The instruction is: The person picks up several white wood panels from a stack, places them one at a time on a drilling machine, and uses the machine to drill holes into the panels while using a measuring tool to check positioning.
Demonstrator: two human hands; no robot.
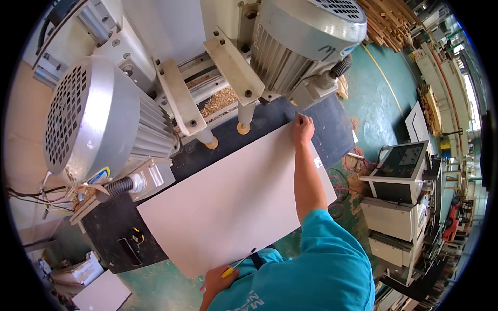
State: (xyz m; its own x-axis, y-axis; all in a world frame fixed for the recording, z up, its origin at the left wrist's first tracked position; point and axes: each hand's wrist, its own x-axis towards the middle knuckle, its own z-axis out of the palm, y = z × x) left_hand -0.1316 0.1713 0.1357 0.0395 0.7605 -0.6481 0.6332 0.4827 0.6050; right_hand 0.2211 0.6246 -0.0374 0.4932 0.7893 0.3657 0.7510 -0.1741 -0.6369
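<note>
A large white panel (228,202) lies at a slant on the dark machine table (332,129). My left hand (218,282) is closed at the panel's near edge, holding a screwdriver (228,271) with a yellow handle; its thin shaft points up and right. Stretched across the panel, my right arm ends in my right hand (303,130), closed at the far edge. A small thin piece seems to stick out past those fingers, too small to name. Just beyond that edge, two metal cylinders end in yellowish round pads (243,128).
Two big grey motors (98,119) (306,36) flank the metal arms behind the panel. Wood chips (220,101) lie between them. A dark phone-like slab (129,252) and a black-yellow tape measure (137,236) rest at left. Cabinets (389,217) stand at right.
</note>
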